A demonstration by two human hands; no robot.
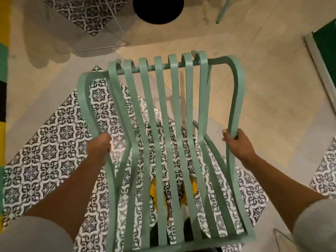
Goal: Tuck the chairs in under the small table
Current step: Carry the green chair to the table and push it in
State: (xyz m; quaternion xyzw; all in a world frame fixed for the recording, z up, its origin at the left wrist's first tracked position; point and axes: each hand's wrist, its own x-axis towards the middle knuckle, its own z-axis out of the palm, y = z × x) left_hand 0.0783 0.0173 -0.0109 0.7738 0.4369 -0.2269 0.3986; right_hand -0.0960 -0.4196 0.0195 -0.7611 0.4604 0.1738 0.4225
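No brand, label or legible writing shows anywhere in this view.

Both arms reach forward and down from the bottom corners, pale sleeves pushed to about the elbow. The left hand [99, 145], at about 9 o'clock from the frame's centre, is closed in a fist around the left armrest of the mint-green slatted chair [161, 135], knuckles turned up and the fingers curled under the rail out of sight. The right hand [236, 144], at about 3 o'clock, wraps the right armrest from outside, thumb pressed along the inner face of the rail, wrist bent slightly inward. Each grip is tight on the metal band.

The chair fills the middle of the view, seen from above and behind, its front crossbar toward 12 o'clock and its backrest slats running down to 6 o'clock. Through the slats, yellow shoes [156, 190] show on patterned floor tiles [47, 148]. A round black table base [158, 10] sits at 12 o'clock, well apart from the chair. A second green chair leg [222, 11] shows at about 1 o'clock.
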